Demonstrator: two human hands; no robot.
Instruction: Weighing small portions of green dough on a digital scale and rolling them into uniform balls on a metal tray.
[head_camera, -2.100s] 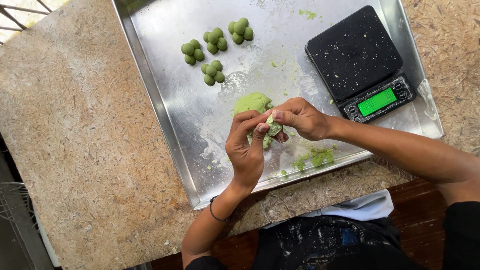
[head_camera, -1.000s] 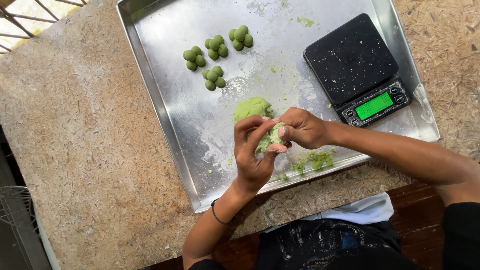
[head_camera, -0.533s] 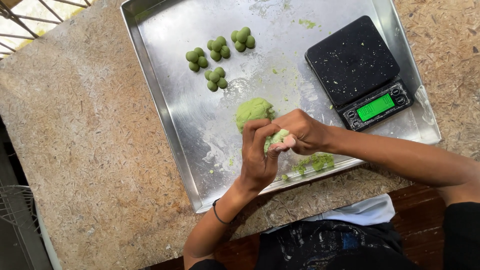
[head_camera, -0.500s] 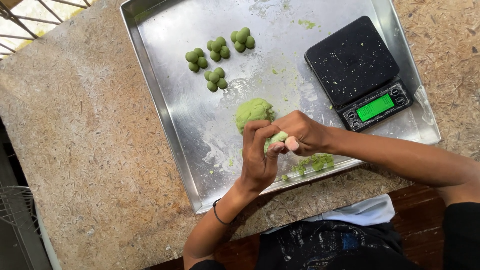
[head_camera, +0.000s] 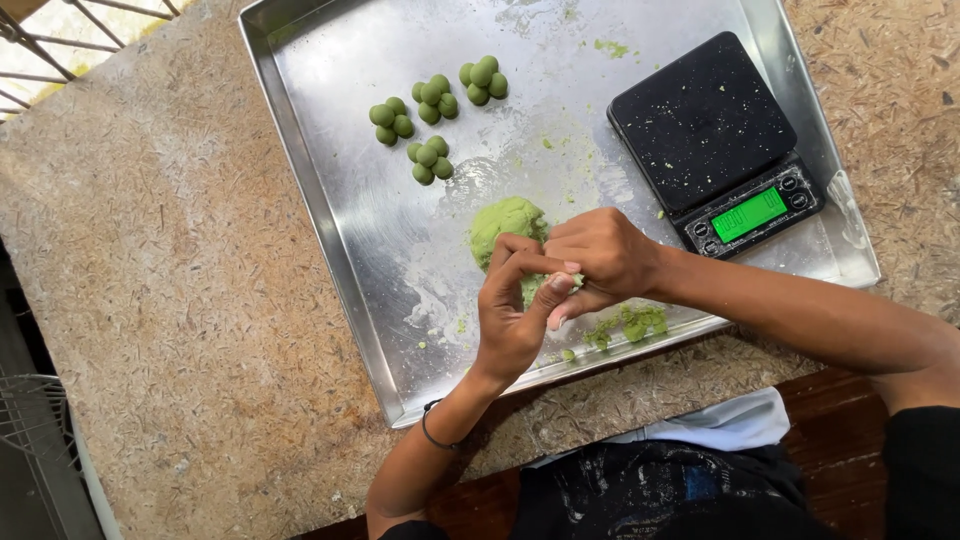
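While fingers curl, both hands (head_camera: 560, 290) pinch green dough (head_camera: 535, 288)

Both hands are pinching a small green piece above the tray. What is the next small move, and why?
Probably roll the piece into a ball between the left hand and right hand, then set it by the balls. Those lie round, in clusters, on the tray; this piece looks unshaped.
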